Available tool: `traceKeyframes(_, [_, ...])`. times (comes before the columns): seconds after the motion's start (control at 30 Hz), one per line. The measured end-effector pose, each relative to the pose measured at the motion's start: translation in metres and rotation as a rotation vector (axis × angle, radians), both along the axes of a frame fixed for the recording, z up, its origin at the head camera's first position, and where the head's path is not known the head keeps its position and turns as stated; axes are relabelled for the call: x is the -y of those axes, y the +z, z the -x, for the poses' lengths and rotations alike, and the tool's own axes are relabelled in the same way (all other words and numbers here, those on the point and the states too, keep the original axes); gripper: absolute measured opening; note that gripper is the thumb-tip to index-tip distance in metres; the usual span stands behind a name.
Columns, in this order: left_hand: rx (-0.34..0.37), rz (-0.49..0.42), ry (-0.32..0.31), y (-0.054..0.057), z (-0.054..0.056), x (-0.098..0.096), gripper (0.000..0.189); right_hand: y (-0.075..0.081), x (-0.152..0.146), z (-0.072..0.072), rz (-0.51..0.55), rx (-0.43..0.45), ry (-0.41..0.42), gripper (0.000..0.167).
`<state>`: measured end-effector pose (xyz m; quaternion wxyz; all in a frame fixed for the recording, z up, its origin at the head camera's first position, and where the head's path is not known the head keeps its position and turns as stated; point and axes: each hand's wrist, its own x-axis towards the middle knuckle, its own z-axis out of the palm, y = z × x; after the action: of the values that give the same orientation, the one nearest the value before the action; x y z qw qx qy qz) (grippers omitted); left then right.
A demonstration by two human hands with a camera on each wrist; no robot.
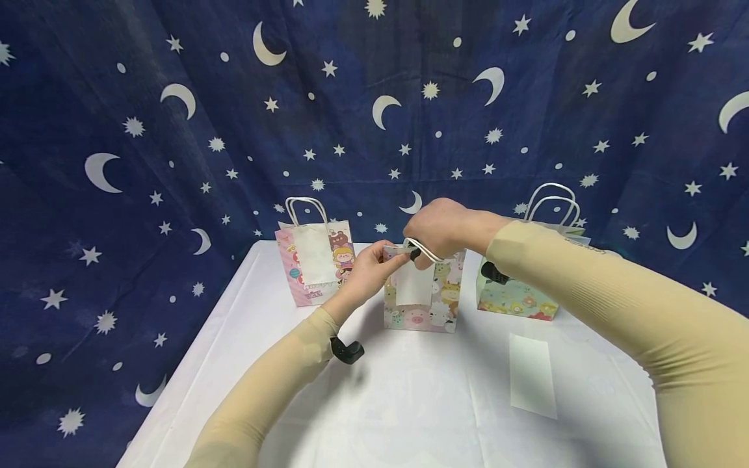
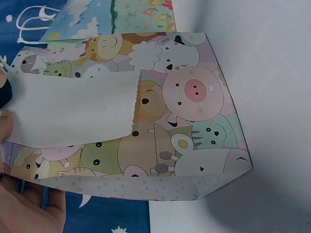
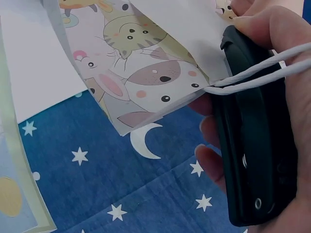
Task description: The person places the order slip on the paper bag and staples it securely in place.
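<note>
A paper gift bag [image 1: 418,320] with cartoon animals stands upright at the middle of the table. A white paper slip [image 2: 73,109] lies against its front, reaching down from the top edge. My left hand [image 1: 374,265] pinches the slip and the bag's top edge at the left, thumb in front and fingers behind. In my right hand [image 1: 437,229] is a black stapler [image 3: 257,141], gripped with its nose at the bag's top edge over the slip. The bag's white cord handles [image 3: 265,73] cross over the stapler. The stapler's tip is partly hidden by paper.
To the left stands a pink cartoon bag [image 1: 287,266] with a white slip [image 1: 315,257] on its front. A green floral bag [image 1: 515,302] stands at the right, partly behind my right arm. A loose white slip [image 1: 531,377] lies on the white-covered table [image 1: 398,403] before it.
</note>
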<state>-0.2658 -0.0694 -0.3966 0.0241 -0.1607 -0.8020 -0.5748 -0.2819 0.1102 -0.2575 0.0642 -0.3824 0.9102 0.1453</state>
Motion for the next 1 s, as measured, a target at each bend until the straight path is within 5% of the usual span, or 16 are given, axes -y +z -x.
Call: traceKeyframes(1.0, [0.004, 0.006, -0.005, 0.0000, -0.0003, 0.0000, 0.022, 0.0013, 0.0002, -0.0013, 0.010, 0.032, -0.030, 0.024])
